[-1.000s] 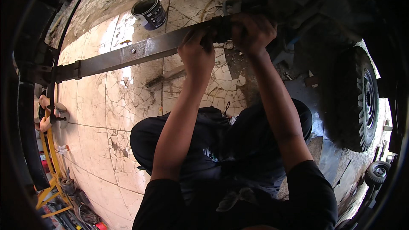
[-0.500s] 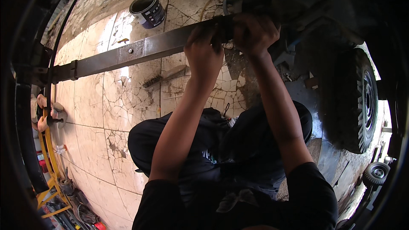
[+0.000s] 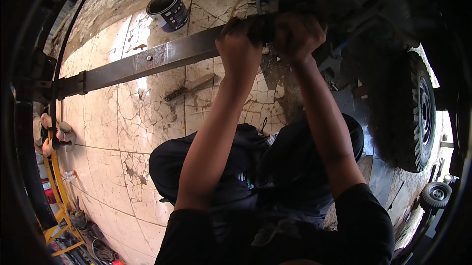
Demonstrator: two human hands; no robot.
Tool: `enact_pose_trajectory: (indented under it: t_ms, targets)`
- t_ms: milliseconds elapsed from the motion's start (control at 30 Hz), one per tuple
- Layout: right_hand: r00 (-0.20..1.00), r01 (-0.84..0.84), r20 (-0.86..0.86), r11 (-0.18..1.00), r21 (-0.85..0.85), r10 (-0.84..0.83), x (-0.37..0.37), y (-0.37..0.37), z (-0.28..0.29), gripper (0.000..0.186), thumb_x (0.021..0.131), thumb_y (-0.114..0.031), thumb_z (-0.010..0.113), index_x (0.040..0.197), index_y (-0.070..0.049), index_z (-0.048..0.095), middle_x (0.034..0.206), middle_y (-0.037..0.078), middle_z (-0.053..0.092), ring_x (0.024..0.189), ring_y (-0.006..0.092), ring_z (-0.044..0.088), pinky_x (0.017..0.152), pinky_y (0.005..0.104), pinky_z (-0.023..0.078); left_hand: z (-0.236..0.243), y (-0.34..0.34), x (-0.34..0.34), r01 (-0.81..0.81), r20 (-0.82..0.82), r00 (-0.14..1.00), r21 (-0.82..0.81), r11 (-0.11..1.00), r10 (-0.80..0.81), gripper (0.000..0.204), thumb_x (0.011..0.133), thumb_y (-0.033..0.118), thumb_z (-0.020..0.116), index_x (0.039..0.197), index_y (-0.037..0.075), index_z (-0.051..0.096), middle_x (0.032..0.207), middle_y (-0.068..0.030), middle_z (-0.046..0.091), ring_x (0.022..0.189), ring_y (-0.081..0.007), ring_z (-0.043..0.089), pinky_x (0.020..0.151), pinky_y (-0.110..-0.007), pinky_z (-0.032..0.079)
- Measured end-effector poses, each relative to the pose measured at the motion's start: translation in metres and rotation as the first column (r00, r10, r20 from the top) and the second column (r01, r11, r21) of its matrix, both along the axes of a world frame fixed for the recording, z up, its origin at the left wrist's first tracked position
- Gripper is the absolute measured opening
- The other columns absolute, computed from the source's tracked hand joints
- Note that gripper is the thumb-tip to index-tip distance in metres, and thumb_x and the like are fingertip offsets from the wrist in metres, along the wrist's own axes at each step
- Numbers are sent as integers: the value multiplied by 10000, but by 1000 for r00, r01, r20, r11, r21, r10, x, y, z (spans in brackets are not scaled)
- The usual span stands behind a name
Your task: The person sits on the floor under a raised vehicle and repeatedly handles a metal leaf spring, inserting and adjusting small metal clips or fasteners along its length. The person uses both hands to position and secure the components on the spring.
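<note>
Evidently, in the head view, the long metal bar is seen slanting above the tiled floor, from the dark frame at the left into deep shade at the upper right, where both hands are placed side by side. The left hand is curled at the bar's shaded stretch, and the right hand is bent in much the same way just beside it; whether anything is pinched by either cannot be told, since the fingertips are lost in darkness. Fingers could be nipped or knuckles scraped there, because so little light is let in and the hands are set so close together. Should a hard pull be made and the grip be lost, a hand might be thrown against the metal nearby. The open tin, stood on the far side of the bar, could be tipped by a stray knock, and the wire brush, left lying on the near side, could be trodden on.
</note>
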State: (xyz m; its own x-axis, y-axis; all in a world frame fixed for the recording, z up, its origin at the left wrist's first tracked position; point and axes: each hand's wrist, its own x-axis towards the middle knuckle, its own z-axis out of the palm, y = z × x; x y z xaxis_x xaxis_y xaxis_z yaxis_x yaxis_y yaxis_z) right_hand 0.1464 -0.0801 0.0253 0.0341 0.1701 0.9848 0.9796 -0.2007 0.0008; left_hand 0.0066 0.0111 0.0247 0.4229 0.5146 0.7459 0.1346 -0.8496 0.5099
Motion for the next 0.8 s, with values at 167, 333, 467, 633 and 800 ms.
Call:
enact_pose_trajectory:
  t_ms: [167, 333, 467, 633, 800]
  targets:
    - [996, 89, 29, 996, 14, -90, 6, 1, -4, 128, 879, -313, 682, 768, -277, 735, 746, -51, 737, 693, 194, 702, 698, 353, 473, -1, -6, -5, 43, 144, 989, -47, 998, -36, 130, 900, -6, 753, 958, 70, 840, 931, -132, 802, 829, -339, 774, 736, -433, 622]
    - [1000, 14, 7, 999, 41, -14, 5, 2, -3, 198, 928, -292, 671, 761, -249, 767, 729, -18, 724, 685, 231, 707, 664, 394, 508, 1, -6, -5, 66, 103, 993, -70, 995, -59, 161, 910, 18, 736, 979, 102, 854, 919, -137, 799, 819, -341, 779, 733, -431, 626]
    - [999, 20, -37, 998, -54, -22, -8, 2, 3, 195, 927, -287, 671, 770, -244, 778, 735, -18, 738, 685, 229, 711, 673, 393, 522, -4, 2, -4, 7, 14, 1000, -76, 997, -6, 202, 914, 42, 738, 1034, 139, 868, 917, -126, 805, 828, -336, 786, 744, -424, 623]
    - [999, 36, 6, 999, 2, -36, 6, -1, -2, 174, 897, -266, 665, 768, -238, 778, 725, -9, 741, 687, 233, 719, 676, 393, 527, 1, -5, -10, 46, 61, 997, -36, 998, -44, 179, 895, 35, 756, 1007, 122, 866, 909, -127, 806, 842, -338, 795, 758, -425, 632]
    - [1000, 11, -20, 1000, 5, -11, -2, 0, 2, 174, 902, -266, 665, 773, -234, 777, 724, -3, 737, 692, 243, 722, 694, 387, 526, 3, -2, -8, 14, 29, 1000, -113, 994, -11, 180, 880, 11, 760, 997, 112, 854, 932, -123, 816, 837, -330, 798, 745, -417, 629]
